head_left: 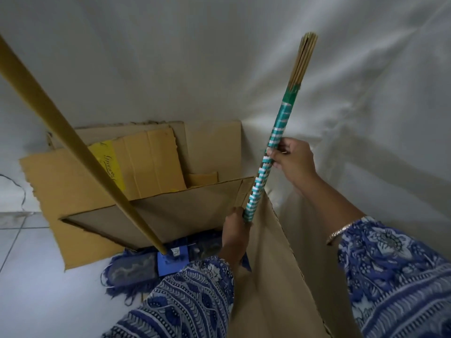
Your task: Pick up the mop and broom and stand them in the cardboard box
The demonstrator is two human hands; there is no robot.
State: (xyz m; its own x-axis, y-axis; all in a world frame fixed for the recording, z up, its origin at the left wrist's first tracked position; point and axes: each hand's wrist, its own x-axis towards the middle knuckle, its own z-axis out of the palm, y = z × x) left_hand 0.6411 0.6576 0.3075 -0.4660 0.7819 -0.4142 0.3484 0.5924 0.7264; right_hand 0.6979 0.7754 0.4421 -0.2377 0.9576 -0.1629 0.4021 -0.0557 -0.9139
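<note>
The broom (pixel 278 140) has a handle wrapped in teal and white bands with bare sticks at its top end. It stands almost upright over the right corner of the cardboard box (pixel 195 198). My right hand (pixel 291 159) grips its middle, and my left hand (pixel 235 225) grips it lower down inside the box. The mop (pixel 136 267) has a blue fringed head lying at the bottom of the box. Its yellow pole (pixel 73 140) slants up to the upper left, out of view.
The box's left flap (pixel 48 191) lies folded out over the white tiled floor (pixel 24 276). A tall flap (pixel 280 276) rises at the right, near me. Loose cardboard sheets (pixel 146 162) lean at the back. White cloth (pixel 244 57) hangs behind and to the right.
</note>
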